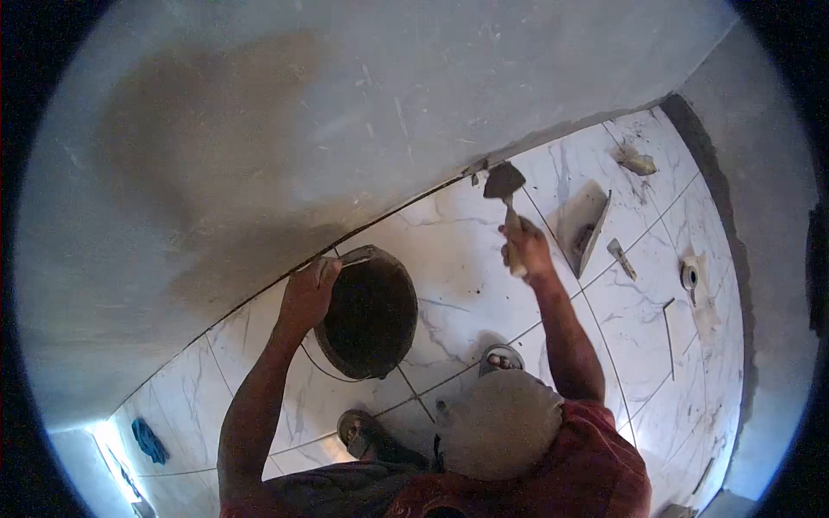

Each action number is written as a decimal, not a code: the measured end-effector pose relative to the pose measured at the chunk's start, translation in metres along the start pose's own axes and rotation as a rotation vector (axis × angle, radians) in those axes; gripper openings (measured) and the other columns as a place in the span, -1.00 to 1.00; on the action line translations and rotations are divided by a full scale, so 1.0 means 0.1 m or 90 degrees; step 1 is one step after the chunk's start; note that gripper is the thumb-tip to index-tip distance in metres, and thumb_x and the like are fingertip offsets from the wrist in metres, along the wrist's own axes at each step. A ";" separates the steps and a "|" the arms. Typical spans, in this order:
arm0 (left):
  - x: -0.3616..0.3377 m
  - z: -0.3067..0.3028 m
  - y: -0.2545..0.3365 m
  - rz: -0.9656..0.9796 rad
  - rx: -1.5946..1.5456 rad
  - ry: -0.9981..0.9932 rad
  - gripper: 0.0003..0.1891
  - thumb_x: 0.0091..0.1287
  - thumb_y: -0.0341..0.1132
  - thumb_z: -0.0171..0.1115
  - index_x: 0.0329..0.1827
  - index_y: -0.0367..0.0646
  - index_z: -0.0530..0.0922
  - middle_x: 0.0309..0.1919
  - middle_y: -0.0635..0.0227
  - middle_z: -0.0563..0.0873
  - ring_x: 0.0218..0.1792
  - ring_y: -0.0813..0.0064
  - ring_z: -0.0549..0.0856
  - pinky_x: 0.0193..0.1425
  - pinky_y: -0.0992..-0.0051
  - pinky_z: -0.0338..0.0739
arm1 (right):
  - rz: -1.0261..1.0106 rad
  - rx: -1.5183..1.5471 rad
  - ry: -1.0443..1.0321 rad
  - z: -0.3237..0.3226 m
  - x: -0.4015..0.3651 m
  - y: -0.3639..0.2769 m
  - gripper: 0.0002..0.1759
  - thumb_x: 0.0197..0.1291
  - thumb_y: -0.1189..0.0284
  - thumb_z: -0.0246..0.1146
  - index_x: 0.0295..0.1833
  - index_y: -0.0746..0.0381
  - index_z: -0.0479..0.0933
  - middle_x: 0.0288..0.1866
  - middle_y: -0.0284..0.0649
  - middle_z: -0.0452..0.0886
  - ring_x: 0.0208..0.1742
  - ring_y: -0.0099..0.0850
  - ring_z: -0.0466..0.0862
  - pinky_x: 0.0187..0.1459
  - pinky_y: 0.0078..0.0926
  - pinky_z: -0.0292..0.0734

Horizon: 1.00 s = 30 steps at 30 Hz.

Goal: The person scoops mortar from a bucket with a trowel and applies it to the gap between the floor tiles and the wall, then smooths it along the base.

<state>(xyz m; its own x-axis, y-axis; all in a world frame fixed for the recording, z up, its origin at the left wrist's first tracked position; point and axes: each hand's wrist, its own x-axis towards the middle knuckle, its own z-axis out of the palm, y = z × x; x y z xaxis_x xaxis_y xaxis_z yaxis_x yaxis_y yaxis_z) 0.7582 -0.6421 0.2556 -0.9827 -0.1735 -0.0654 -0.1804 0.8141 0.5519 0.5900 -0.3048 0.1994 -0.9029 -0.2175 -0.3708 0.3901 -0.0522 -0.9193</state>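
Note:
My left hand (308, 296) is closed on the upper left rim of a dark bucket (408, 298), close to the foot of the wall. The bucket leans with its round mouth facing up toward me, and its inside is dark. A thin wire handle (324, 369) hangs along its lower left side. In my right hand (528, 250) is a trowel (504, 181), gripped by its pale handle. Its broad, dark-coated blade points away from me, right at the joint where wall and floor meet.
White veined tiles (466, 285) cover the floor below a grey plastered wall (371, 95). To the right lie an angled pale piece (587, 229), a small scraper (622, 259), a tape roll (689, 276) and a crumpled scrap (637, 162). A blue cloth (149, 440) is at far left.

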 end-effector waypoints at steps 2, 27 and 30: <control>0.01 -0.05 0.05 0.024 0.057 -0.036 -0.64 0.40 -0.12 -0.10 -0.06 -0.25 0.50 -0.12 0.06 0.60 -0.21 -0.01 0.61 -0.10 0.20 0.48 | -0.005 -0.018 -0.002 0.01 -0.09 0.26 -0.61 0.14 0.39 0.19 0.06 0.31 0.35 -0.37 -0.26 0.49 -0.66 -0.49 0.47 -0.69 -0.53 0.38; 0.01 -0.27 -0.88 -0.006 -0.044 0.003 -0.50 0.41 0.06 -0.19 -0.23 -0.24 0.51 -0.39 -0.01 0.58 -0.30 0.03 0.59 -0.10 0.19 0.42 | -0.316 -1.008 -0.559 -0.37 -1.05 -0.16 -0.35 -0.12 0.54 0.22 0.22 0.13 0.36 -0.17 -0.14 0.54 -0.29 -0.19 0.60 -0.26 -0.26 0.54; -0.01 -0.26 -0.98 0.025 -0.067 0.020 -0.50 0.41 0.07 -0.20 -0.23 -0.23 0.51 -0.40 0.00 0.58 -0.29 0.03 0.59 -0.11 0.21 0.42 | -0.153 -0.663 -0.620 -0.29 -1.01 -0.02 -0.39 0.06 0.33 0.24 0.26 0.19 0.28 0.02 -0.14 0.53 -0.11 -0.26 0.61 -0.15 -0.37 0.55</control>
<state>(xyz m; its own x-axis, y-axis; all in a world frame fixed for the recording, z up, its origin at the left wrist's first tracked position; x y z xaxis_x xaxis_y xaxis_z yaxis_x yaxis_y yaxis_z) 0.7784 -0.7362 0.2227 -0.9866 -0.1620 -0.0170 -0.1355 0.7584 0.6375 0.6752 -0.2541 0.2349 -0.2815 -0.8930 -0.3512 -0.4404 0.4454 -0.7796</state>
